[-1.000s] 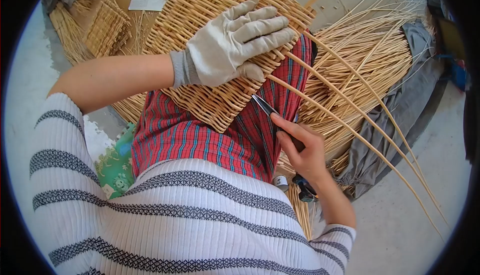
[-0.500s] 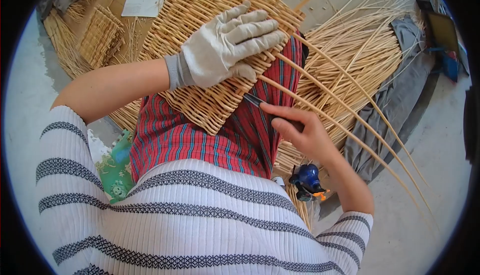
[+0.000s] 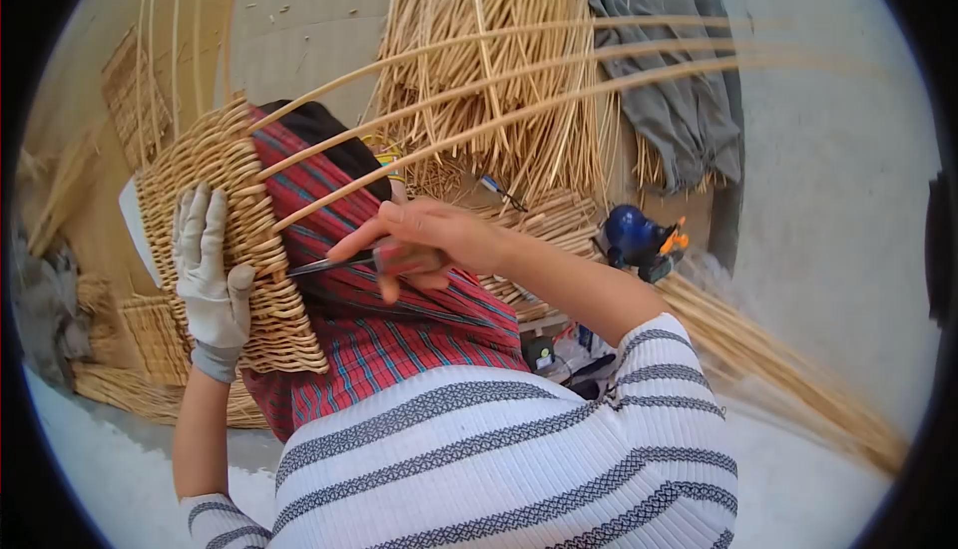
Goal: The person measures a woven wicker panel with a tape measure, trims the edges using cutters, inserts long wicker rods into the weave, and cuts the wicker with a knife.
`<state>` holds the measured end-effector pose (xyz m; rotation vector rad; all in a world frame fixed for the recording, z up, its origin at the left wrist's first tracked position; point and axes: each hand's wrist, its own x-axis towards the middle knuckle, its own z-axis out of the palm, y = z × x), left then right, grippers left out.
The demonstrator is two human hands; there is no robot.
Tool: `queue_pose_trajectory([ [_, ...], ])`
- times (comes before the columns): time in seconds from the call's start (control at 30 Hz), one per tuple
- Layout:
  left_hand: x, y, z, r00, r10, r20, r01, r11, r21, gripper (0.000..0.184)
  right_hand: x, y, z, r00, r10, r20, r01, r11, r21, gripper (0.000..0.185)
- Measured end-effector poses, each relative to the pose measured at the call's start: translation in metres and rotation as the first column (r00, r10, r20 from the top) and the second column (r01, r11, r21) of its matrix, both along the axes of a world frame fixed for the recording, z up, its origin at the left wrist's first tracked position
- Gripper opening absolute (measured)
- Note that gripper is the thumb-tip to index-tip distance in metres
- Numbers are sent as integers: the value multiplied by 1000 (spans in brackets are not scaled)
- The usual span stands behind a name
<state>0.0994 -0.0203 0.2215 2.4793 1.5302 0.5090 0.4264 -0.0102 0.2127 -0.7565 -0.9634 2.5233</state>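
A woven wicker panel (image 3: pixel 274 314) lies on the lap over red plaid cloth (image 3: pixel 374 329). Long pale rods stick out from its right and top edges. My left hand (image 3: pixel 208 279), in a whitish glove, lies on the panel with its fingers stretched out along the weave. My bare right hand (image 3: pixel 424 245) is closed around a slim dark tool (image 3: pixel 334 265) with a metallic tip, and its index finger reaches along it. The tool's tip is at the panel's right edge, below the lowest rod. What the tip touches is too small to tell.
A large pile of rods (image 3: pixel 479 80) lies ahead, beside grey cloth (image 3: pixel 679 100). A dark blue object with orange parts (image 3: pixel 634 237) is at the right, near another rod bundle (image 3: pixel 778 359). A smaller woven piece (image 3: pixel 155 337) and more bundles lie at the left.
The view has swung right, and the panel now appears farther left and turned, its rods pointing right. My left hand still lies on it. My right hand keeps the tool by the panel's edge.
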Motion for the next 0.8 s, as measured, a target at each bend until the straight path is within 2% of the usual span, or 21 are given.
queue_pose_trajectory([
  [0.03,-2,2,-13,998,20,57,-19,1000,-21,70,-1,-3,-6,1000,-27,-9,27,1000,-6,70],
  [0.1,5,7,-17,994,23,109,-18,999,-45,71,-6,-10,-7,970,-218,-105,210,975,-78,81],
  [0.13,0,5,-7,991,42,128,-41,999,-16,70,-15,-18,-11,917,-352,-186,318,929,-190,81],
  [0.17,3,4,5,989,76,127,-76,997,-12,68,-10,-24,-21,912,-360,-196,324,926,-195,81],
  [0.2,5,3,13,994,79,79,-80,997,5,66,-3,-30,-40,906,-424,-3,424,905,-42,77],
  [0.23,6,3,12,995,67,76,-68,998,8,66,3,-37,-70,845,-503,184,485,864,134,73],
  [0.27,7,2,9,992,80,101,-80,997,0,64,8,-57,-111,611,-630,480,285,741,609,57],
  [0.3,8,3,7,988,92,124,-91,996,-12,62,10,-82,-149,249,-791,559,-143,541,829,43],
  [0.33,11,5,5,987,91,136,-90,996,-13,59,17,-102,-169,292,-614,734,-348,647,679,36],
  [0.37,13,7,2,988,82,131,-80,997,-19,59,27,-122,-183,282,-399,872,-547,680,488,30],
  [0.43,16,8,-1,991,88,105,-90,996,8,56,42,-160,-212,247,-200,948,-655,687,316,25],
  [0.47,17,9,-2,991,87,98,-87,996,1,56,48,-166,-216,253,-194,948,-651,690,315,25],
  [0.53,21,11,-4,995,69,70,-71,997,27,55,63,-172,-225,187,-307,933,-518,776,360,22],
  [0.57,23,12,-6,995,68,67,-70,997,29,55,73,-171,-230,189,-309,932,-516,776,362,22],
  [0.63,25,14,-7,994,69,83,-70,997,13,52,96,-163,-243,149,-265,953,-270,916,297,27],
  [0.7,26,16,-6,995,66,79,-67,998,9,52,127,-162,-301,102,-313,944,-145,935,325,33],
  [0.77,24,18,-9,994,54,91,-53,999,-5,53,146,-134,-314,13,-405,914,13,914,405,44],
  [0.8,25,20,-10,995,53,90,-52,999,-5,53,147,-133,-316,14,-405,914,14,914,405,44],
])
